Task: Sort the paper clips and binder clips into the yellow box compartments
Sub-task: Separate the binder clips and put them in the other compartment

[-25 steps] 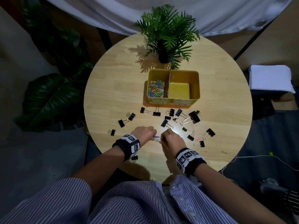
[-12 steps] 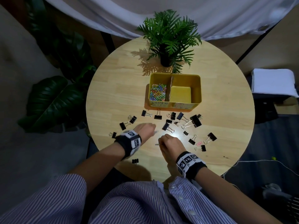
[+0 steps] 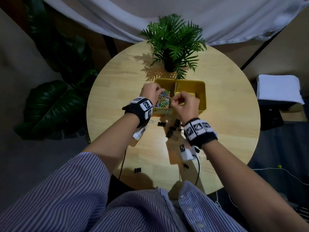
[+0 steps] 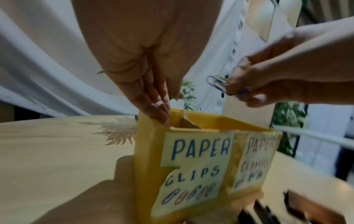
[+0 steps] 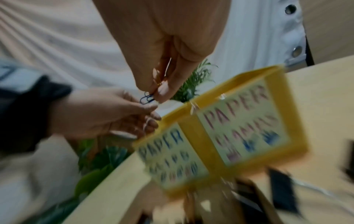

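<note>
Fingers (image 5: 162, 91) above box (image 3: 202, 97), plant (image 3: 173, 46) behind

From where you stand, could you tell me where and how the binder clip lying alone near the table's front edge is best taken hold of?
Pinch the binder clip across its black body, coming straight down from above. It lies flat on the table with bare wood all round. Its wire handles are too small to judge here.

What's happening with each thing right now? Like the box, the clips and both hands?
yellow box: open; left compartment holds coloured paper clips, right one looks empty.
paper clips: piled in the left compartment.
right hand: pinches a few paper clips above the box.
left hand: fingers straight, tips at the box's left rim.
binder clips: lying loose on the table, unsorted.
</note>
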